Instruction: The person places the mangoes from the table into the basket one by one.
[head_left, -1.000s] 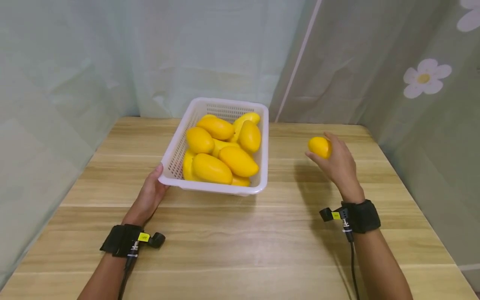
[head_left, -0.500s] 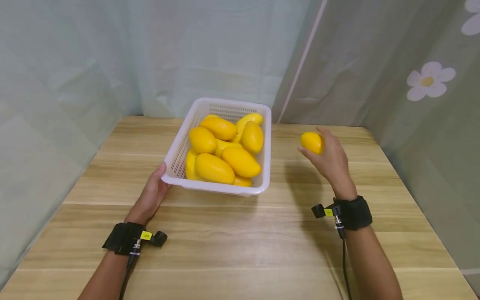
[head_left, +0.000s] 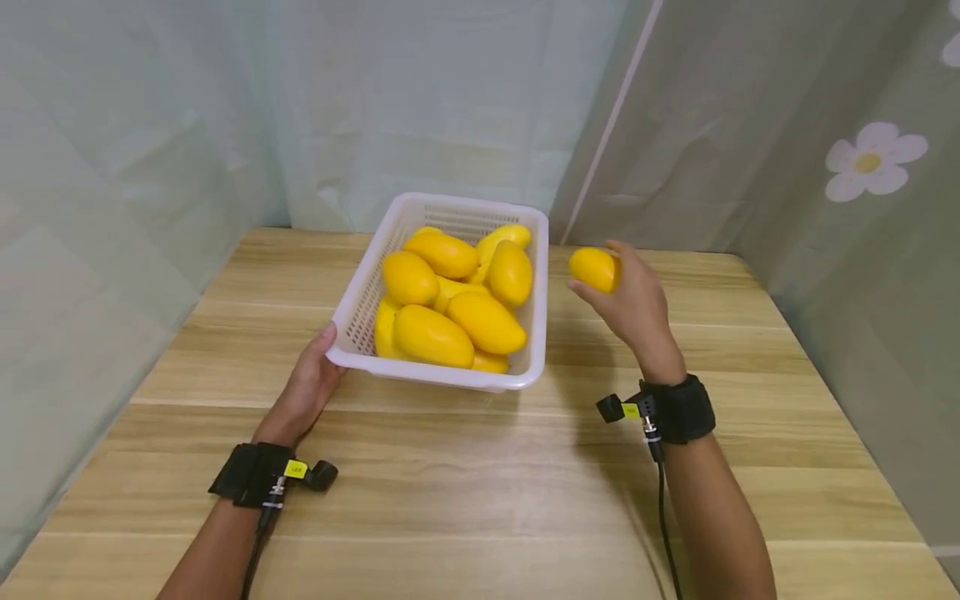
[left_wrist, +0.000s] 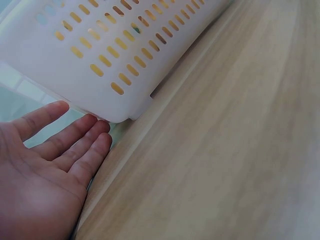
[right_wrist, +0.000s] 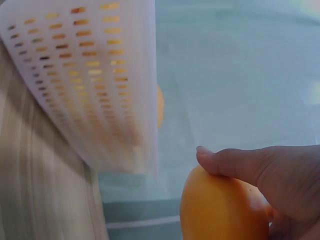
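Note:
A white plastic basket (head_left: 438, 379) with slotted walls stands on the table, full of yellow mangoes (head_left: 433, 335). At its near left corner, my left hand (head_left: 307, 385) touches the basket with relaxed, nearly straight fingers. The left wrist view has those fingertips (left_wrist: 102, 125) at the lower edge of the basket wall (left_wrist: 95, 55). My right hand (head_left: 633, 304) grips one mango (head_left: 594, 269) between thumb and fingers, above the table to the right of the basket. In the right wrist view the thumb lies over this mango (right_wrist: 220, 210); the other fingers are mostly hidden behind it.
The wooden table (head_left: 465, 492) extends in front of the basket and to both sides. Pale curtains (head_left: 450, 100) hang behind it, and a flower-patterned curtain (head_left: 810, 250) borders the right side. Both wrists wear black straps (head_left: 678, 408) with cables.
My right hand has moved left and slightly farther away with the mango, closer to the basket. The left hand stays at the basket corner; the head view has shifted slightly.

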